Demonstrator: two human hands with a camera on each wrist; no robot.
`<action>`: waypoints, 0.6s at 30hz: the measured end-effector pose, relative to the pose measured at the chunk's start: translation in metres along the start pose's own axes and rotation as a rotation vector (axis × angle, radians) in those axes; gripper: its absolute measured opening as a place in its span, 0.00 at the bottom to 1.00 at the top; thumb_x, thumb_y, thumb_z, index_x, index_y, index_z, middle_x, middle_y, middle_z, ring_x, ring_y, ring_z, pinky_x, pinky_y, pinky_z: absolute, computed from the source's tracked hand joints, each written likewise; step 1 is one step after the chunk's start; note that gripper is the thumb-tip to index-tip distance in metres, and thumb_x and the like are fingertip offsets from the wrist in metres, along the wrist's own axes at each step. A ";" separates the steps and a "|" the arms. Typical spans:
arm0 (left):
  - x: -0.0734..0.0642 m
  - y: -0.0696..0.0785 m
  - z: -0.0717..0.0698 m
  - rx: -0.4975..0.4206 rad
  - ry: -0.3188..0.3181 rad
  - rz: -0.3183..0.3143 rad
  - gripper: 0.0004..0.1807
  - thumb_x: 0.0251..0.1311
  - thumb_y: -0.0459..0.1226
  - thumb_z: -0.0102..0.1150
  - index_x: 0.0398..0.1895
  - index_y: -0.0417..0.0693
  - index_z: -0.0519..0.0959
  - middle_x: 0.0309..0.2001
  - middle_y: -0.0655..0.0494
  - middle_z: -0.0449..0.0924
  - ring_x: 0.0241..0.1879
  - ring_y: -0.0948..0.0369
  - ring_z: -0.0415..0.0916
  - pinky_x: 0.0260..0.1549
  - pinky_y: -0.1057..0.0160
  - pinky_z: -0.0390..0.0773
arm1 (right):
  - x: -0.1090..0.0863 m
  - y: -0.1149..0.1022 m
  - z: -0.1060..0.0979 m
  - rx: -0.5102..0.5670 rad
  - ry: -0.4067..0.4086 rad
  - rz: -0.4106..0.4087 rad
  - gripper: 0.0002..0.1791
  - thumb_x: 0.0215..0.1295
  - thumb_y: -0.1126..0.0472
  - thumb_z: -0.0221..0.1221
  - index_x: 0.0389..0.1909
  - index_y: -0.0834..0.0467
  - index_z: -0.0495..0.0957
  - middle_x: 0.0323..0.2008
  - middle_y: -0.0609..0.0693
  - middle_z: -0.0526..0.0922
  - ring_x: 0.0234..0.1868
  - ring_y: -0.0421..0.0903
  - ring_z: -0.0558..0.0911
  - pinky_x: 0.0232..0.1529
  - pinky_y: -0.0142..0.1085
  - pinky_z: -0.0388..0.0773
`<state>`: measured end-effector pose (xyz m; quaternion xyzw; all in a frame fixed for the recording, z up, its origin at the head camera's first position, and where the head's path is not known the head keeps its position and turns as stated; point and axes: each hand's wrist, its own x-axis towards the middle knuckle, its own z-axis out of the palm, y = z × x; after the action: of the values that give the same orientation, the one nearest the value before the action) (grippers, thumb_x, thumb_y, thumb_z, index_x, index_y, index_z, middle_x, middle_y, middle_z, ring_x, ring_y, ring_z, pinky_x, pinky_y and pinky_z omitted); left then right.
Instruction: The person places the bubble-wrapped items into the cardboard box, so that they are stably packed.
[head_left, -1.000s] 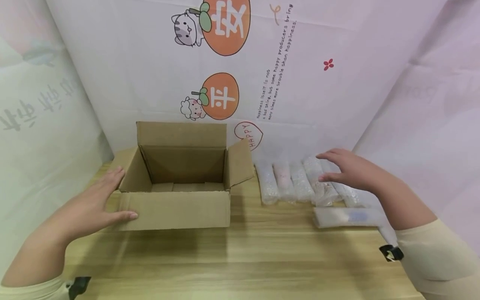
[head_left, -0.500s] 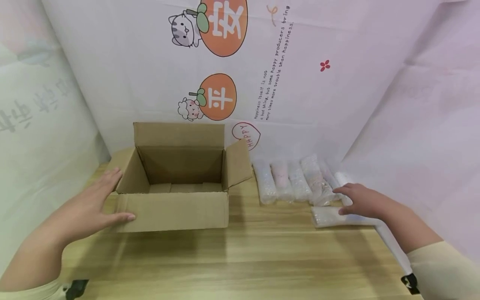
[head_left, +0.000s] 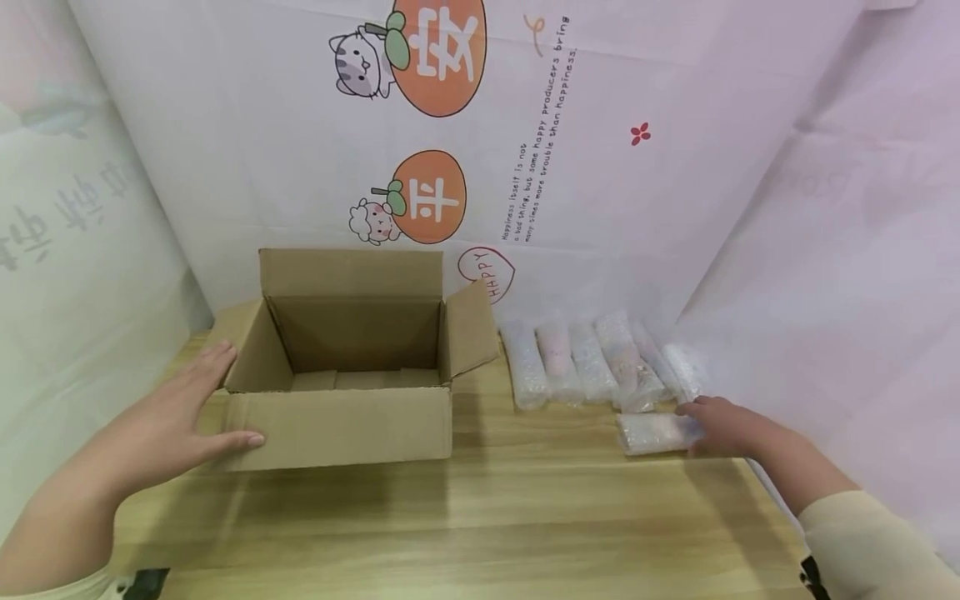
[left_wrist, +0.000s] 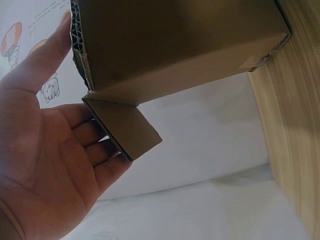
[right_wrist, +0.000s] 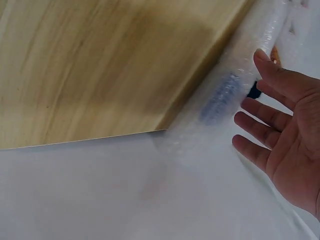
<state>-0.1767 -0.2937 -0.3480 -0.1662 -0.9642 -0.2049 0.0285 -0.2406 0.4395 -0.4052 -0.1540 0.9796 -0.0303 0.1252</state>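
Observation:
An open cardboard box point(head_left: 337, 429) stands on the left of the wooden table, its flaps folded outward. My left hand point(head_left: 168, 433) rests at its left front corner, fingers extended along the left flap and thumb on the front flap. In the left wrist view, the fingers lie behind the small flap point(left_wrist: 125, 125). At the right, my right hand point(head_left: 738, 433) reaches over the right end of a bubble-wrapped packet point(head_left: 651, 434) lying sideways. The right wrist view shows the fingers loosely bent and spread beside this packet point(right_wrist: 220, 100), which has a blue patch; contact cannot be told.
Several more bubble-wrapped packets point(head_left: 557, 362) lie side by side at the back right, against the white printed backdrop point(head_left: 570, 167). The wooden table point(head_left: 480, 517) ends at its right edge near my right forearm. White cloth walls stand on both sides.
My right hand has come down and forward from above the row of packets to the right end of the sideways packet. My left hand has stayed at the box corner.

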 end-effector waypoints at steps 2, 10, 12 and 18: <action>-0.001 0.000 0.000 0.002 0.002 -0.001 0.64 0.53 0.64 0.64 0.80 0.50 0.34 0.79 0.45 0.30 0.76 0.38 0.33 0.66 0.27 0.43 | 0.000 0.000 0.003 0.009 -0.001 0.005 0.38 0.50 0.54 0.73 0.61 0.67 0.72 0.59 0.79 0.67 0.59 0.80 0.65 0.52 0.68 0.71; -0.001 0.001 -0.002 -0.009 0.007 0.004 0.64 0.53 0.64 0.64 0.80 0.51 0.33 0.79 0.47 0.29 0.76 0.38 0.33 0.66 0.27 0.44 | 0.005 0.000 0.011 -0.123 0.099 -0.024 0.35 0.48 0.56 0.73 0.58 0.63 0.75 0.50 0.68 0.75 0.49 0.68 0.76 0.38 0.60 0.78; -0.001 0.002 -0.001 -0.013 0.004 0.003 0.64 0.53 0.64 0.64 0.80 0.51 0.34 0.79 0.47 0.29 0.76 0.38 0.33 0.66 0.27 0.44 | 0.006 0.000 0.013 -0.156 0.109 -0.032 0.32 0.49 0.56 0.73 0.56 0.62 0.76 0.47 0.64 0.76 0.45 0.64 0.77 0.34 0.56 0.78; -0.002 0.001 0.000 -0.017 0.004 -0.001 0.64 0.53 0.64 0.64 0.80 0.52 0.34 0.80 0.47 0.29 0.76 0.37 0.34 0.65 0.26 0.46 | 0.007 0.001 0.010 -0.145 0.092 -0.028 0.30 0.48 0.55 0.72 0.53 0.61 0.78 0.49 0.66 0.77 0.48 0.67 0.77 0.38 0.60 0.78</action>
<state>-0.1748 -0.2932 -0.3479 -0.1656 -0.9624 -0.2134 0.0290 -0.2448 0.4384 -0.4162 -0.1748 0.9817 0.0320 0.0683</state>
